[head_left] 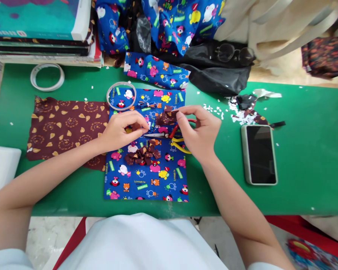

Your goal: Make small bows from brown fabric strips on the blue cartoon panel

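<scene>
My right hand (201, 129) pinches a small brown fabric scrap (169, 117) between thumb and forefinger. Across from it, my left hand (125, 127) has thumb and forefinger pressed together; what they hold, if anything, is too small to make out. Both hands are over a blue cartoon-print cloth (146, 187). Scissors (174, 135) with red and yellow handles lie on this cloth between my hands, blades towards the left hand. Just below the blades sits a heap of brown fabric pieces (143, 153). A brown patterned cloth (64, 127) lies flat, partly under my left forearm.
A phone (260, 154) lies on the green table (307, 150) at right, below white paper bits (243, 112). Tape rolls sit at left (47, 89) and on the blue cloth. Stacked books (39, 56), a folded blue cloth (154, 71) and glasses (227, 52) on black material line the back.
</scene>
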